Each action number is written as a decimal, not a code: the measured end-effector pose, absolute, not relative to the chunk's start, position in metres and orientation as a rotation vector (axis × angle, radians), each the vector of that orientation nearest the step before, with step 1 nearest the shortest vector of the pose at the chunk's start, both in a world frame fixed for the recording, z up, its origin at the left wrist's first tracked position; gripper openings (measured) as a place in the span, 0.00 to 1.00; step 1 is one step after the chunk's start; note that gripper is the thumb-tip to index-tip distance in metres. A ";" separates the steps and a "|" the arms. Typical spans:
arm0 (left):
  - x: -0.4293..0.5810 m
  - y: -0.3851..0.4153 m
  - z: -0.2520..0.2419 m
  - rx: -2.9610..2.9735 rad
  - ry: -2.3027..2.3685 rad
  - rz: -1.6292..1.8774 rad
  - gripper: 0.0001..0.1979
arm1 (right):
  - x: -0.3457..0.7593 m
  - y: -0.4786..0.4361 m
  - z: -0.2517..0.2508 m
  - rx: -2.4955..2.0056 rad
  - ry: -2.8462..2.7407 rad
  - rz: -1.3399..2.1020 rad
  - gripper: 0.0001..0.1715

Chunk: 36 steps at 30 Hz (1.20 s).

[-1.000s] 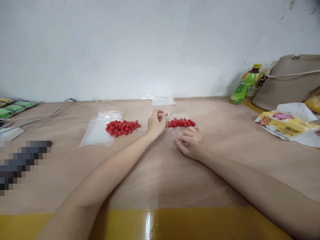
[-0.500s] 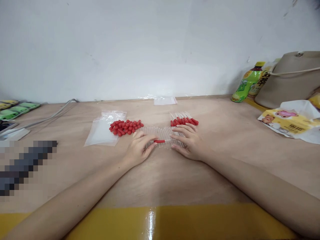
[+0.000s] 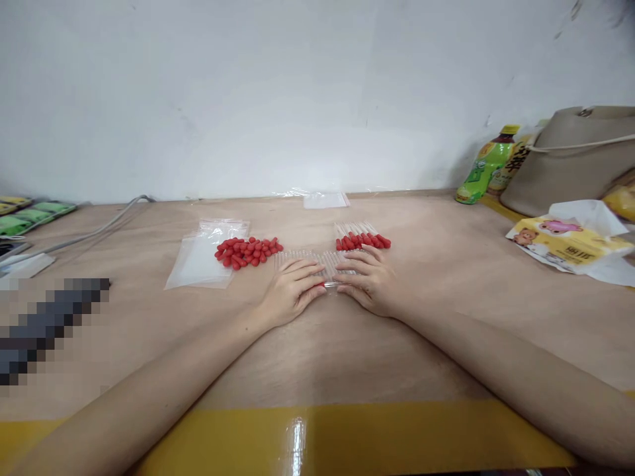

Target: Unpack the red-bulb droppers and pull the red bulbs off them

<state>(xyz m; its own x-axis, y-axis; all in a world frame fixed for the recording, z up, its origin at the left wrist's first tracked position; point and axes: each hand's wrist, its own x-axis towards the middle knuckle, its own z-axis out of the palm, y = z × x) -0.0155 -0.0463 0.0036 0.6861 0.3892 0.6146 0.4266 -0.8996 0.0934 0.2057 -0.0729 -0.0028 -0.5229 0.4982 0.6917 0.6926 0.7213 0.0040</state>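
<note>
My left hand (image 3: 294, 291) is closed around a red rubber dropper bulb (image 3: 322, 285), with only its end showing past the fingertips. From the bulb a clear glass dropper tube (image 3: 331, 285) runs into the fingers of my right hand (image 3: 371, 281), which pinch it. Both hands rest low over a row of clear glass tubes (image 3: 325, 262) lying side by side. Beyond my left hand is a pile of loose red bulbs (image 3: 253, 251). Behind my right hand lies a group of glass tubes fitted with red bulbs (image 3: 362, 241).
Clear plastic bags (image 3: 196, 264) lie partly under the bulb pile, and another bag (image 3: 325, 199) is by the wall. At right are a green bottle (image 3: 483, 168), a beige bag (image 3: 570, 162) and a yellow tissue pack (image 3: 565, 238). A grey cable (image 3: 106, 227) crosses the left side.
My left hand has shifted right and closed over the red bulb, which showed almost whole before. My right hand's fingers have drawn closer around the glass tube. The view has moved slightly.
</note>
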 end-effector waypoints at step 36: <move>-0.019 -0.058 0.008 -2.917 -0.516 -0.859 0.07 | 0.201 -0.079 -0.010 -0.505 -2.289 -0.338 0.07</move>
